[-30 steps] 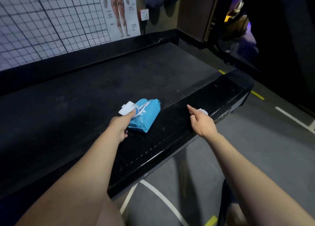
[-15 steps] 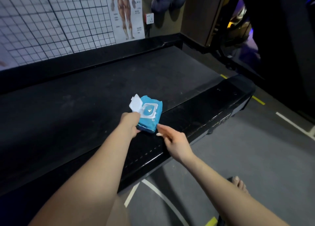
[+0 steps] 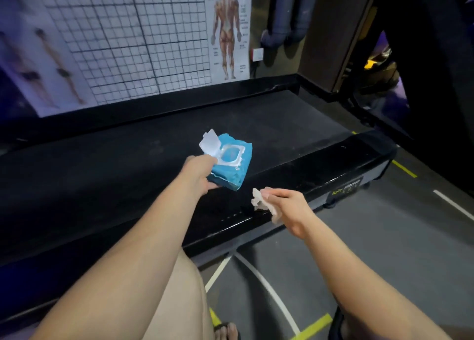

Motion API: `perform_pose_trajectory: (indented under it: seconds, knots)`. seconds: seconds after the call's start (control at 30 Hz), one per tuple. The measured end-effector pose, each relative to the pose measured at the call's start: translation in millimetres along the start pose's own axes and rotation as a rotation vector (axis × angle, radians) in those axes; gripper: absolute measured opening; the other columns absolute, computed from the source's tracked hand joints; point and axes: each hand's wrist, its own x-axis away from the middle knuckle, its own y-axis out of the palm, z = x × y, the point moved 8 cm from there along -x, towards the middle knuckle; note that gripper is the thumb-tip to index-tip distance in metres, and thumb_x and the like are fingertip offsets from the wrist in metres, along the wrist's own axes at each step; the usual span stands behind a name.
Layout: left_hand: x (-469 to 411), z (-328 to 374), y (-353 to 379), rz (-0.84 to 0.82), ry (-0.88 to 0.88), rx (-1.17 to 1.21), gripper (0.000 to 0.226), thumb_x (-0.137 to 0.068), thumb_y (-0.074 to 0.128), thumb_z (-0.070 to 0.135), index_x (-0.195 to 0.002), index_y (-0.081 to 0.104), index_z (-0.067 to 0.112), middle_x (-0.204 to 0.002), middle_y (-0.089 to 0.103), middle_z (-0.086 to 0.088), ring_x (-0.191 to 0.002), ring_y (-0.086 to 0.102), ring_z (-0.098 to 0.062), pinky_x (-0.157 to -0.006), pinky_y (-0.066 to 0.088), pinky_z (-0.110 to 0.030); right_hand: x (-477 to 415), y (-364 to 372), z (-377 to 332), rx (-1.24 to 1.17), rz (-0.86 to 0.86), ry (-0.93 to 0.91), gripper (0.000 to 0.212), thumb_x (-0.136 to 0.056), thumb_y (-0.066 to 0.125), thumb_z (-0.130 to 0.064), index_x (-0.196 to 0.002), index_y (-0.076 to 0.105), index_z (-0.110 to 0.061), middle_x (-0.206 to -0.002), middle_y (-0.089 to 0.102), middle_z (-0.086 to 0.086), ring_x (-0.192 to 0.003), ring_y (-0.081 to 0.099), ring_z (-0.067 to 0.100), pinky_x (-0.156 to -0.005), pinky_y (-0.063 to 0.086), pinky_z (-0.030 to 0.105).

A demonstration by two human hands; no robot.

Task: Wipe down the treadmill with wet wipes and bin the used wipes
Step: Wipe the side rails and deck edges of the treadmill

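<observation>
So the left hand [image 3: 197, 175] grips the blue pack [image 3: 232, 166] by its 8 o'clock corner, lid [image 3: 210, 143] flipped open, at the treadmill [image 3: 307, 139] belt's edge. The right hand [image 3: 287, 206] pinches 1 crumpled white wipe [image 3: 258, 199] at the pack's 4 o'clock, over the rail [image 3: 320, 170].

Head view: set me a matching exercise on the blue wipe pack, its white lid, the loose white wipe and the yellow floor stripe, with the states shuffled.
Things:
1 blue plastic wet-wipe pack
2 white plastic flip lid
3 crumpled white wipe
4 yellow painted stripe

States:
A pinched in the right hand
B flipped open
C on the grey floor
D gripped by the left hand

Pairs: 1-D, 2-B, 3-A, 4-C.
</observation>
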Motion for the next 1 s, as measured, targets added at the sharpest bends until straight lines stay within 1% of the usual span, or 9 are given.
perform_pose_trajectory:
  seconds: [0.13,0.33,0.47,0.6,0.7,0.8,0.87,0.93,1.0]
  knots:
    - [32.9,17.3,-50.6,0.037,0.045,-0.007,0.041,-0.101,0.061,0.001,-0.141,0.052,0.004,-0.123,0.07,-0.021,-0.089,0.075,-0.032,-0.044,0.058,-0.04,19.3,56.8,11.3,-0.104,-0.08,0.109,0.021,-0.095,0.064,-0.004,-0.113,0.069,0.005,-0.104,0.072,0.028,-0.076,0.071,0.027,-0.054,0.051,0.031]
    - [83.2,32.7,-142.4,0.136,0.097,-0.087,0.012,-0.101,0.062,0.001,-0.112,0.062,0.007,-0.106,0.075,-0.015,-0.085,0.075,-0.028,-0.062,0.059,-0.041,66.8,165.9,57.3,-0.119,-0.192,0.254,0.023,-0.087,0.072,0.0,-0.109,0.066,0.004,-0.078,0.075,0.015,-0.056,0.069,0.024,-0.035,0.04,0.023]
    - [112.9,44.8,-204.0,0.223,0.158,-0.126,0.011,-0.1,0.064,0.0,-0.097,0.063,0.011,-0.09,0.074,-0.01,-0.075,0.073,-0.022,-0.059,0.056,-0.036,111.4,251.2,108.5,-0.099,-0.399,0.31,0.03,-0.087,0.074,-0.004,-0.115,0.068,0.003,-0.091,0.073,0.022,-0.062,0.069,0.021,-0.044,0.047,0.025]
    - [131.2,45.4,-242.2,0.267,0.154,-0.115,0.008,-0.098,0.065,0.0,-0.1,0.065,0.008,-0.099,0.076,-0.015,-0.079,0.075,-0.025,-0.063,0.059,-0.039,160.0,319.1,146.6,-0.09,-0.682,0.361,0.016,-0.098,0.063,-0.01,-0.109,0.07,-0.002,-0.097,0.074,0.013,-0.088,0.071,0.017,-0.076,0.057,0.029]
    - [141.0,52.6,-244.2,0.283,0.202,-0.099,0.01,-0.096,0.066,-0.004,-0.099,0.064,0.005,-0.098,0.074,-0.017,-0.079,0.074,-0.026,-0.06,0.06,-0.035,150.4,315.3,144.1,0.122,-0.605,0.251,0.019,-0.098,0.065,-0.012,-0.11,0.07,0.001,-0.09,0.072,0.012,-0.08,0.069,0.015,-0.077,0.058,0.029]
    - [151.3,58.9,-227.0,0.231,0.21,-0.081,0.012,-0.097,0.065,-0.005,-0.093,0.062,0.006,-0.087,0.071,-0.014,-0.065,0.07,-0.021,-0.04,0.052,-0.026,125.2,289.8,106.5,0.136,-0.446,0.184,0.008,-0.098,0.061,-0.006,-0.102,0.066,-0.001,-0.065,0.066,0.002,-0.074,0.066,0.019,-0.066,0.056,0.026]
    - [152.8,62.1,-212.2,0.175,0.218,-0.063,0.015,-0.098,0.065,-0.003,-0.091,0.061,0.009,-0.083,0.071,-0.011,-0.058,0.069,-0.017,-0.038,0.051,-0.025,117.2,270.4,64.6,0.057,-0.351,0.161,0.011,-0.101,0.059,-0.012,-0.101,0.063,-0.002,-0.062,0.065,0.002,-0.071,0.065,0.02,-0.066,0.056,0.029]
    - [157.7,67.0,-197.6,0.119,0.244,-0.042,0.013,-0.1,0.064,0.0,-0.095,0.061,0.012,-0.087,0.072,-0.009,-0.062,0.07,-0.017,-0.043,0.054,-0.027,114.0,252.8,21.9,-0.095,-0.305,0.154,0.034,-0.106,0.049,-0.034,-0.106,0.062,-0.002,-0.079,0.072,0.011,-0.08,0.068,0.025,-0.081,0.057,0.038]
    - [164.9,71.2,-186.4,0.053,0.289,-0.007,0.023,-0.103,0.062,0.003,-0.119,0.058,0.019,-0.106,0.073,-0.008,-0.073,0.073,-0.018,-0.045,0.057,-0.03,116.7,236.1,-17.3,-0.259,-0.326,0.155,0.062,-0.103,0.036,-0.06,-0.122,0.058,-0.006,-0.111,0.071,0.022,-0.102,0.069,0.034,-0.095,0.054,0.051]
